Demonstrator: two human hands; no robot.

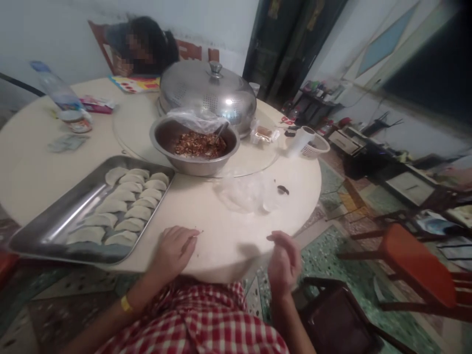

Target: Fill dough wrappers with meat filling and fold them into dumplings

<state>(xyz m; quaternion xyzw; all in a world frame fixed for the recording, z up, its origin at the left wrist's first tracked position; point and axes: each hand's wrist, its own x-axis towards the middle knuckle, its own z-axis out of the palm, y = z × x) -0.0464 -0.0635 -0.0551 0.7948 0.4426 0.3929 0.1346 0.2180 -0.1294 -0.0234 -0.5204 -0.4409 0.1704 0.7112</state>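
Note:
My left hand (177,248) rests at the table's near edge, its fingers drawn together and their tips by a few dark crumbs (202,231). Anything pinched there is too small to make out. Over the edge to the right, my right hand (284,263) is loosely curled, with nothing visible in it. A metal tray (70,206) left of my left hand holds rows of folded raw dumplings (121,195). Beyond my hands stands a steel bowl (199,164) of chopped brown filling (199,145), with a utensil and clear plastic in it. A crumpled plastic bag (245,191) lies in front of the bowl.
A large domed steamer lid (210,93) stands behind the bowl. A plastic bottle (59,88) and a jar (75,121) are at the left; a white roll (302,140) and a basket (316,146) at the right. Someone (147,46) sits across the table. Chairs (416,265) stand right.

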